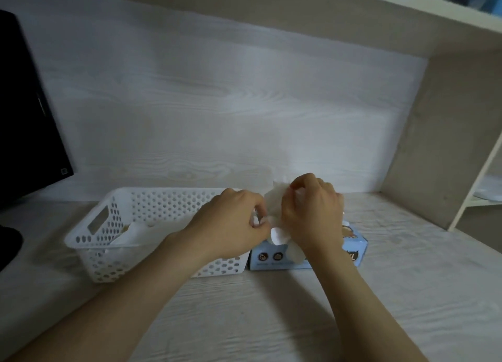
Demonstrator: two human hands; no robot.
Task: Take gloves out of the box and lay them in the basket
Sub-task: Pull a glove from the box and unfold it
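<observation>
A light blue glove box [355,249] lies on the desk, just right of a white perforated basket [108,223]. Above the box, both hands hold a thin, crumpled white glove [274,198]. My right hand [312,212] pinches its upper part with curled fingers. My left hand [233,220] pinches its left edge, over the basket's right end. More white glove material [279,235] sticks up out of the box opening. White gloves [133,232] lie inside the basket at its left end.
A black monitor [24,111] stands at the far left, with a dark object [9,246] at the desk's left edge. A pale wood-grain wall rises behind. A shelf [407,11] overhangs, and its side panel [445,133] closes the right.
</observation>
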